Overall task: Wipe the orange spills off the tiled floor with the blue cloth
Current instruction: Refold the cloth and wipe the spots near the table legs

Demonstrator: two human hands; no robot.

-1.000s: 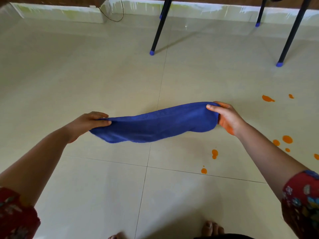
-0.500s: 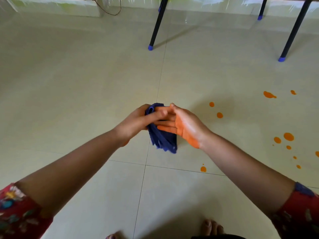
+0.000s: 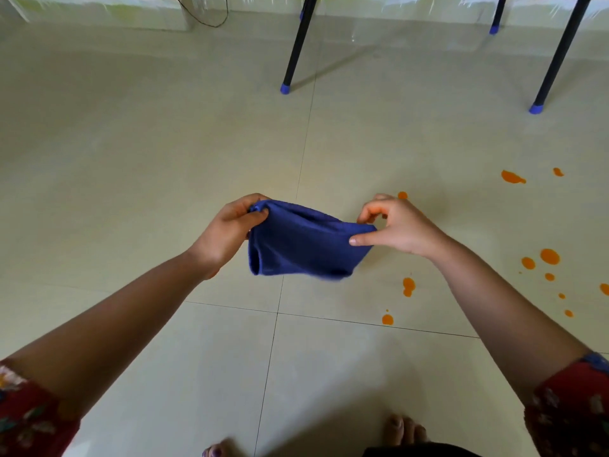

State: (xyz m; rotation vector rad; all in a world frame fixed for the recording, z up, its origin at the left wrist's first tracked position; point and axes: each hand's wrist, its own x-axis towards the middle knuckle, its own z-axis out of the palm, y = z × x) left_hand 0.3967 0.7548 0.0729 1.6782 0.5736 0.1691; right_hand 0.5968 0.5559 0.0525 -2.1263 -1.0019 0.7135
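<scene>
Cloth: the blue cloth (image 3: 303,240) hangs folded in mid-air above the tiled floor (image 3: 131,159), dead centre of the view, held at both ends.
Left hand: the left hand (image 3: 227,230) has the cloth's 9 o'clock end, fingers (image 3: 255,219) curled and pinching the top corner.
Right hand: the right hand (image 3: 400,227) takes the 3 o'clock end, thumb pressed on the front of the fabric, the other fingers (image 3: 372,211) bent behind the edge.
Spills: orange spills (image 3: 408,285) dot the floor from 2 o'clock round to 5 o'clock, clear of the cloth.
Background: black chair legs (image 3: 298,44) with blue caps stand at 12 to 2 o'clock.
</scene>
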